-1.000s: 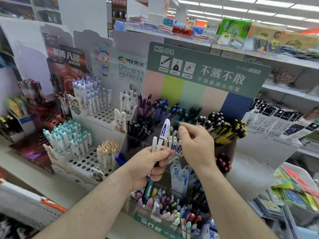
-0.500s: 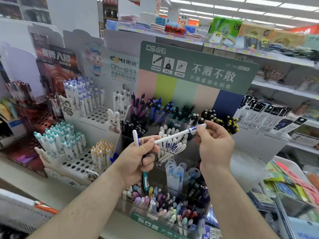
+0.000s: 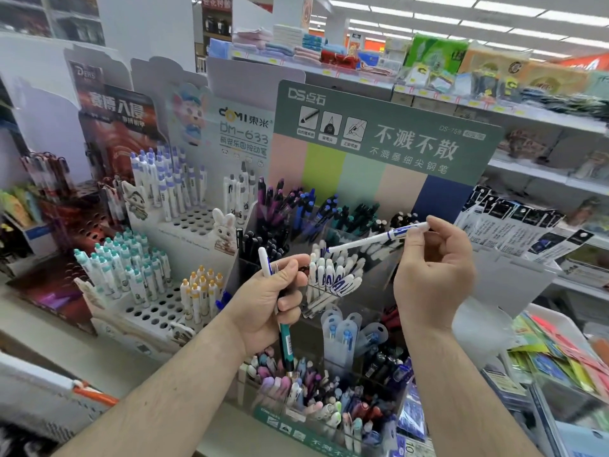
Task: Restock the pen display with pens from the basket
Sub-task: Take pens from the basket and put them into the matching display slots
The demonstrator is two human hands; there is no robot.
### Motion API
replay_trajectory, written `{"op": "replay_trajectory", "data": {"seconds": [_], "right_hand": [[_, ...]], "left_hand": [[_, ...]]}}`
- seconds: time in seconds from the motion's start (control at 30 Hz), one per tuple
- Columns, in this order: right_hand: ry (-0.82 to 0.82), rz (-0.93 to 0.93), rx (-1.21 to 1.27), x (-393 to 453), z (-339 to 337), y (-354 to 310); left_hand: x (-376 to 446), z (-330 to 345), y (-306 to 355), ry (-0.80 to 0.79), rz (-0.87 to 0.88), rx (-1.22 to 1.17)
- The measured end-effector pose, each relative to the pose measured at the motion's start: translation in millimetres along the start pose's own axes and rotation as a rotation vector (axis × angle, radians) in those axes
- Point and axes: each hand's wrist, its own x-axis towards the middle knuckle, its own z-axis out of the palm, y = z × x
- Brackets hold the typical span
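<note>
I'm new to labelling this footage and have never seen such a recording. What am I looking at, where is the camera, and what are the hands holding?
There is no machine here: a person wears one wide-angle camera on the head, looking forward and down at both bare hands in a shop. In front stands a pen display with a green header board and compartments full of pens. Left of it are white racks with pens standing in holes. The right hand pinches a white pen with blue markings, held nearly level above a compartment of similar white pens. The left hand grips two pens: another white one and a teal pen pointing down.
</note>
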Motion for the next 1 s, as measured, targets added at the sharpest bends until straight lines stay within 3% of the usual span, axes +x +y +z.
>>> {"op": "replay_trajectory", "data": {"seconds": [0.13,0.23,0.47,0.63,0.73,0.87,0.93,1.0], "right_hand": [[-0.107,-0.235,-0.153,-4.2,12.3,13.7],[-0.281,-0.294,-0.222,-10.9,20.6,18.6],[-0.613,-0.168,-0.436,-24.3,40.0,20.0],[-0.627,-0.195,-0.515,-29.8,37.5,18.8],[-0.659,-0.062,-0.372,-31.9,29.3,5.3],[-1.087,0.199,-0.206,-34.1,20.1,-15.7],[-1.304,0.229,-0.215,-37.1,16.3,-20.7],[-1.396,0.215,-0.261,-41.0,12.8,-21.3]], "left_hand": [[-2.6,0.2,2.5,0.005,-0.012,0.016],[-3.4,-1.1,3.4,0.009,-0.004,0.026],[-3.1,-1.2,7.9,0.018,0.02,0.04],[-3.4,-1.5,10.9,0.029,0.054,0.002],[-3.2,0.6,13.0,0.038,0.09,-0.03],[3.1,5.1,15.3,0.152,0.18,-0.09],[7.4,7.7,14.8,0.234,0.233,-0.116],[9.8,10.3,13.2,0.283,0.27,-0.119]]}}
